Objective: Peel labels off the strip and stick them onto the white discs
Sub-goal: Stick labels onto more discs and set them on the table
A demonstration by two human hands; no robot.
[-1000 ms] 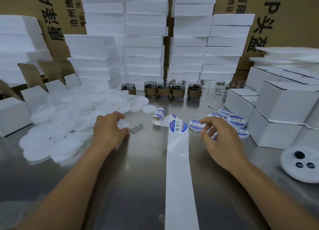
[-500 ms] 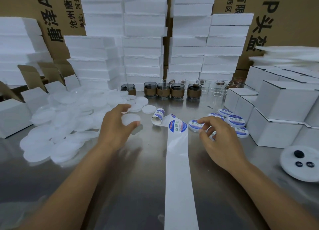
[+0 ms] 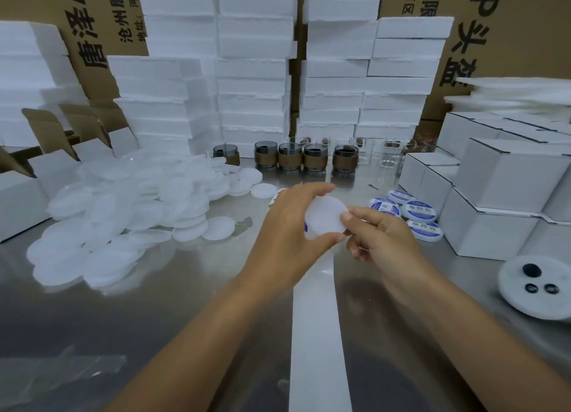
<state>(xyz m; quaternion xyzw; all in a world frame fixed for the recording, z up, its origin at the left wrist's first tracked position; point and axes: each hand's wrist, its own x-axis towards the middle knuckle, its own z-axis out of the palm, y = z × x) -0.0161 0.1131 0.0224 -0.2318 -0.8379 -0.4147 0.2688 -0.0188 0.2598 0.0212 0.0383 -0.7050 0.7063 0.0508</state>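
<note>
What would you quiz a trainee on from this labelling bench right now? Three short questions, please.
1. True or false: the left hand holds a white disc.
2. Fill in: the plain disc pile lies to the ____ of the backing strip.
3. Where do the labelled discs lie? A) in the plain disc pile B) beside the white boxes on the right C) on the backing strip

Key: 1 true; 2 left; 3 B.
</note>
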